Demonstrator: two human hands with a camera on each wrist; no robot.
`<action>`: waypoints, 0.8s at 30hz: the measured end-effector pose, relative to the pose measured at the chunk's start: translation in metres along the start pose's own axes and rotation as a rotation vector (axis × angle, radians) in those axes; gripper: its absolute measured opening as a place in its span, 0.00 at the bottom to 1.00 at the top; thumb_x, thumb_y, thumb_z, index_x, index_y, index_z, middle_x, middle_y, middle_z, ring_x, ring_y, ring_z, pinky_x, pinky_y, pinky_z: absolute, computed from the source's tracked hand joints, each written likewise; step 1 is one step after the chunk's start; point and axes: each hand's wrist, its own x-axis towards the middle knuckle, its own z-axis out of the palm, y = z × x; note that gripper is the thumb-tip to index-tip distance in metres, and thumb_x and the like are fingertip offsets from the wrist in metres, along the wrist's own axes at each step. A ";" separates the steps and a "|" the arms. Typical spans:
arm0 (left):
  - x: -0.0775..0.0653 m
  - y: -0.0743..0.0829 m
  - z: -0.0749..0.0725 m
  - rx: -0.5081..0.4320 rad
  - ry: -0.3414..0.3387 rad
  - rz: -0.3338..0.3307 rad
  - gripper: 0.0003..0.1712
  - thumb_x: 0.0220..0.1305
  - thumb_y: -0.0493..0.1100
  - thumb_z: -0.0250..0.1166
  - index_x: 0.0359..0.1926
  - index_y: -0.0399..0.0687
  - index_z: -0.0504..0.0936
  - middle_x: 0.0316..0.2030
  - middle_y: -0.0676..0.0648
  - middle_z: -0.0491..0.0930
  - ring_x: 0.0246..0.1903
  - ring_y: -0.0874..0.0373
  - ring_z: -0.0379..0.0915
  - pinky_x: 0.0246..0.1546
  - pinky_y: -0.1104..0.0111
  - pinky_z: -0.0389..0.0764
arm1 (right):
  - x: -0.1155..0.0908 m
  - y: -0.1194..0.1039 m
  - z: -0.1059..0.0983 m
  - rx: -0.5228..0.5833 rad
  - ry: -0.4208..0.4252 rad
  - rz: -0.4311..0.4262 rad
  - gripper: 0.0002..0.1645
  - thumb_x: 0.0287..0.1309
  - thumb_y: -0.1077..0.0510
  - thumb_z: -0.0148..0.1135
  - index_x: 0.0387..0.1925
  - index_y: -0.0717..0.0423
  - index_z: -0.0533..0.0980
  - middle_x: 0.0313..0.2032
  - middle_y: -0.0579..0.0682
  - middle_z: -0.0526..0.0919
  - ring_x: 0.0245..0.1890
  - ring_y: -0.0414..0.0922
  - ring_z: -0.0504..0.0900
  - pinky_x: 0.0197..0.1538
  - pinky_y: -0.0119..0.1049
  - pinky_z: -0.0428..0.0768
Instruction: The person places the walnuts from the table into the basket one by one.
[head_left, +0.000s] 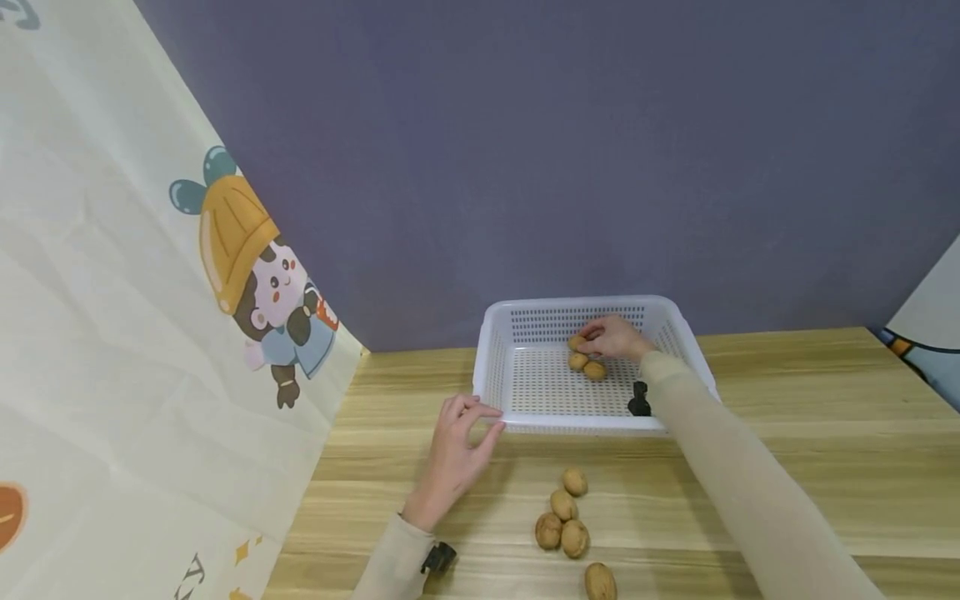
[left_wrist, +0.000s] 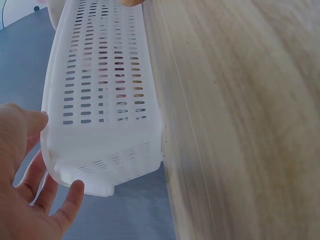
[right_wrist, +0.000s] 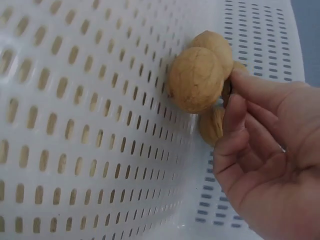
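Observation:
A white plastic basket [head_left: 585,422] with slotted walls sits on the table. At its near left corner, my left hand [head_left: 453,450] holds the rim with thumb and forefinger; the left wrist view has the other fingers of this hand [left_wrist: 37,195] spread around the corner. My right hand [head_left: 618,337] reaches inside the basket and pinches a walnut [head_left: 576,342] between thumb and forefinger, close to the far wall. Beside those fingertips lie more walnuts [right_wrist: 196,80], touching one another; the pinched one is partly hidden by the fingers in the right wrist view.
In front of the basket, several loose walnuts [head_left: 575,539] lie on the wood-grain table [head_left: 795,400], one of them [head_left: 601,581] apart near the bottom edge. A dark blue-grey panel [head_left: 570,167] stands behind the basket. On the left hangs a white printed cloth [head_left: 112,333].

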 end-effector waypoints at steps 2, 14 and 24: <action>0.000 0.000 0.001 -0.001 0.003 0.001 0.09 0.61 0.39 0.78 0.43 0.48 0.89 0.41 0.49 0.78 0.57 0.47 0.77 0.62 0.52 0.81 | 0.000 0.001 0.000 -0.043 0.009 -0.004 0.27 0.72 0.56 0.66 0.65 0.68 0.77 0.62 0.67 0.83 0.58 0.58 0.85 0.53 0.41 0.88; 0.002 0.002 0.004 -0.027 -0.021 -0.026 0.09 0.63 0.40 0.77 0.44 0.48 0.89 0.42 0.49 0.78 0.58 0.48 0.77 0.66 0.52 0.80 | -0.009 -0.008 -0.021 -0.103 0.022 -0.055 0.29 0.73 0.52 0.64 0.65 0.68 0.77 0.60 0.66 0.84 0.55 0.60 0.85 0.59 0.52 0.85; 0.000 0.000 0.001 -0.029 -0.001 -0.029 0.09 0.61 0.39 0.78 0.43 0.48 0.89 0.42 0.49 0.78 0.58 0.47 0.77 0.64 0.51 0.81 | -0.060 -0.069 -0.046 -0.094 0.012 -0.272 0.25 0.73 0.54 0.66 0.66 0.59 0.79 0.62 0.61 0.85 0.60 0.58 0.84 0.59 0.56 0.85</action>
